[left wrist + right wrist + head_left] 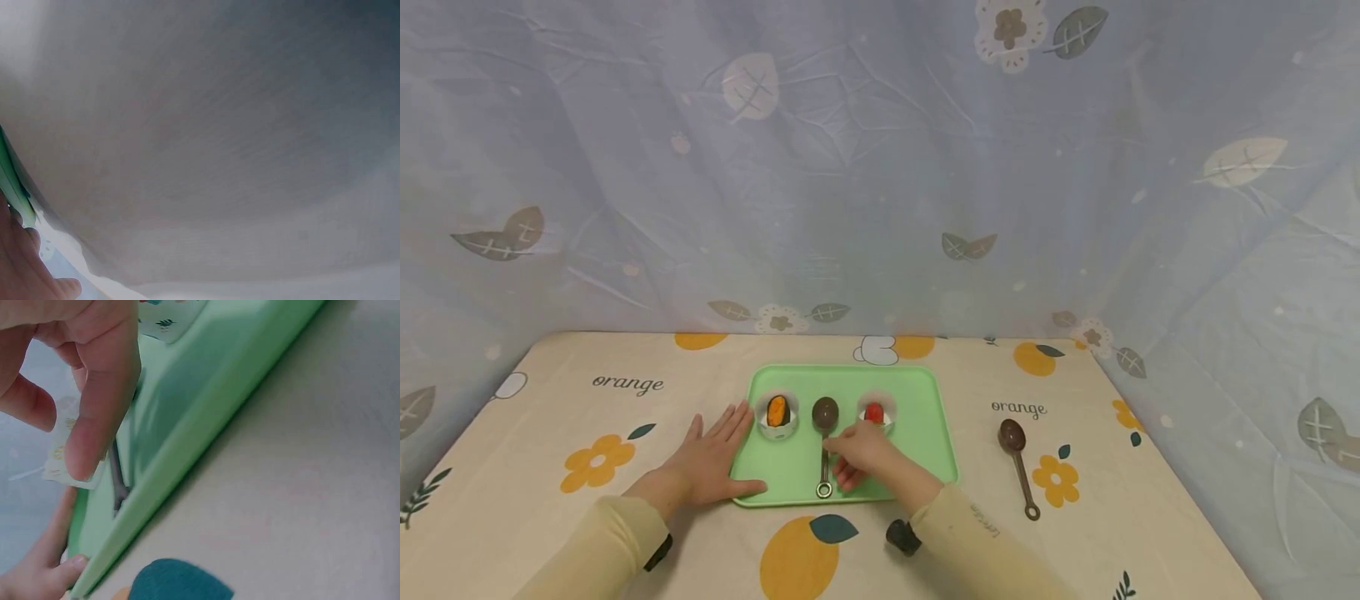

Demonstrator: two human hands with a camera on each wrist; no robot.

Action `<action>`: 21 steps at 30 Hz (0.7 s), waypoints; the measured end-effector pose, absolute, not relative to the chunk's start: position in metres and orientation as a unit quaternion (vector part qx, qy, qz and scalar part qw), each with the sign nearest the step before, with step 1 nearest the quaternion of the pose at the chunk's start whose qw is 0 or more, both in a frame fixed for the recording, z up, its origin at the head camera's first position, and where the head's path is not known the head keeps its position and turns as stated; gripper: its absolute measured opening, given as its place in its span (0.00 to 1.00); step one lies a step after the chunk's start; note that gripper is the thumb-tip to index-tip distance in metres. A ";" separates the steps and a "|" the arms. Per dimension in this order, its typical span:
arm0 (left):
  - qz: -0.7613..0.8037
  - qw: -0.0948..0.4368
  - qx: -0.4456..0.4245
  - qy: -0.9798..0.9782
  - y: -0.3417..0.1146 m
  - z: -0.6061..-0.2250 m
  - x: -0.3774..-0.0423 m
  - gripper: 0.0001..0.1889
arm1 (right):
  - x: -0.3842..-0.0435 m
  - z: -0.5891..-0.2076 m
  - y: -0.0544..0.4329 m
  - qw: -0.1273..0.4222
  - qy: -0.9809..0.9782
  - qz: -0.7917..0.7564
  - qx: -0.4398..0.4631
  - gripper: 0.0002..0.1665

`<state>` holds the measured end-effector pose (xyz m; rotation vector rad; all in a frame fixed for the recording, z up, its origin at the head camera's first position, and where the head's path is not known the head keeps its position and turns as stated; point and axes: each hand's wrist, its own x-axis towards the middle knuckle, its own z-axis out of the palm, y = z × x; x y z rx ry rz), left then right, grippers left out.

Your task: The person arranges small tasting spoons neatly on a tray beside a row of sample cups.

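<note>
A brown spoon [825, 414] lies on the green tray [805, 379], its bowl toward the back. Above its handle hovers my right hand [865, 450], fingers bent loosely; in the right wrist view a gap shows between the fingertips, and the spoon handle [119, 475] runs behind them on the tray. My left hand [711, 458] rests spread at the tray's left edge, thumb over the front left corner. Left of the spoon, a small white bowl [777, 432] contains an orange-topped sushi piece [777, 411]. Another white bowl [889, 402] on the right holds a red-topped piece [874, 413], partly hidden by my right hand.
A second brown spoon [1012, 436] lies on the patterned tablecloth [977, 467], right of the tray. A grey-blue curtain [850, 167] with printed leaves hangs behind the table and along its sides. The left wrist view mostly shows blurred pale cloth [219, 156].
</note>
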<state>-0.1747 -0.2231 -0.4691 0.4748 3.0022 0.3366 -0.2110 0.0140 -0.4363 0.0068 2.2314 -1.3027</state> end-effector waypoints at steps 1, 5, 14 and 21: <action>0.110 0.041 0.156 0.981 -0.223 -0.469 -0.175 0.58 | -0.210 -0.435 0.015 0.278 0.830 -0.483 0.000 0.13; 0.110 0.039 0.157 0.981 -0.223 -0.469 -0.175 0.58 | -0.207 -0.430 0.019 0.291 0.828 -0.479 -0.013 0.15; 0.113 0.050 0.157 0.980 -0.223 -0.467 -0.174 0.58 | -0.202 -0.421 0.035 0.294 0.820 -0.489 -0.051 0.19; 0.109 0.047 0.160 0.980 -0.223 -0.467 -0.174 0.58 | -0.199 -0.411 0.051 0.293 0.812 -0.498 -0.074 0.22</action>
